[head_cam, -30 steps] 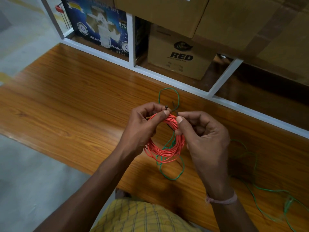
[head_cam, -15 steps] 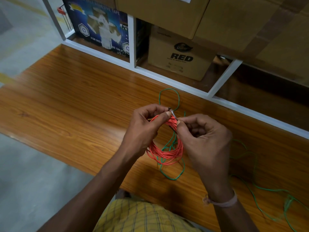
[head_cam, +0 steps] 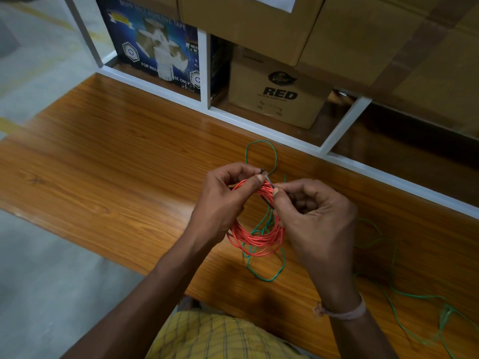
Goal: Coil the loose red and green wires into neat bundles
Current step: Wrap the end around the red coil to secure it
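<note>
We worked at a wooden bench top (head_cam: 108,156) that ran along a white-framed shelf unit (head_cam: 261,125); cardboard cartons (head_cam: 280,89) filled the shelf bays behind it. The bench served as the laying surface for whatever wire was not in hand.

The green wire (head_cam: 261,277) lay loose on the bench. One loop reached toward the shelf frame beyond our hands, a second loop lay below the red coil, and a long run trailed away to our right, near the bench's front edge. It was not bundled, and we judge it the step left to do.

The red wire (head_cam: 256,239) was already wound into a multi-turn coil. It hung between our two hands, raised over the bench, with the lower arc passing in front of the green strands.

Our left hand (head_cam: 220,203) gripped the left side of the coil, fingers curled over the upper turns, presumably to keep the turns stacked while the end was secured. Our right hand (head_cam: 313,216) was curled narrow, thumb and forefinger pinching at the top of the coil, just beside the left fingertips.

A small dark-and-silver tip (head_cam: 265,176) stood between the two sets of fingertips. We cannot tell whether it was the stripped wire end or a separate tie.
</note>
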